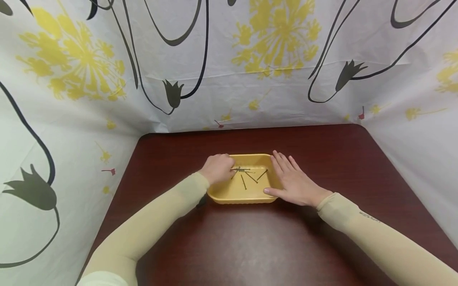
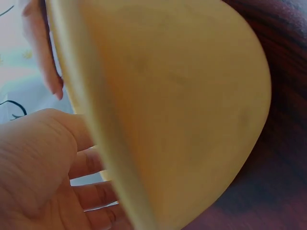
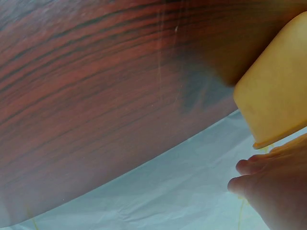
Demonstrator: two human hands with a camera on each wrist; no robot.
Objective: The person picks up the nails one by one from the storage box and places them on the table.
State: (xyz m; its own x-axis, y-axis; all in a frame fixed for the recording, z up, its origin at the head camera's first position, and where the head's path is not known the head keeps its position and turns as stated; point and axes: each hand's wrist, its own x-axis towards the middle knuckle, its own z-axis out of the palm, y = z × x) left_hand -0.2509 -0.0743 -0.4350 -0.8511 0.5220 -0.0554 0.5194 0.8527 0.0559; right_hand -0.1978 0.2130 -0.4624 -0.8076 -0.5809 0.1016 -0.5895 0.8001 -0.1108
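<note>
A yellow plastic tray (image 1: 243, 195) stands on the table, with several thin dark nails (image 1: 244, 182) scattered inside it. My left hand (image 1: 218, 169) reaches over the tray's left rim, its curled fingers beside the bunched nails at the back left. In the left wrist view those fingers (image 2: 93, 194) pass behind the rim of the tray (image 2: 192, 96), and their tips are hidden; I cannot tell whether they pinch a nail. My right hand (image 1: 297, 184) lies along the tray's right side, fingers straight, with its thumb over the front right corner.
The dark red-brown wooden table (image 1: 236, 242) extends all round the tray. White cloth (image 1: 222, 59) with yellow and grey flower prints hangs behind the table and along both sides. Long light sleeves (image 1: 168, 206) cover both forearms.
</note>
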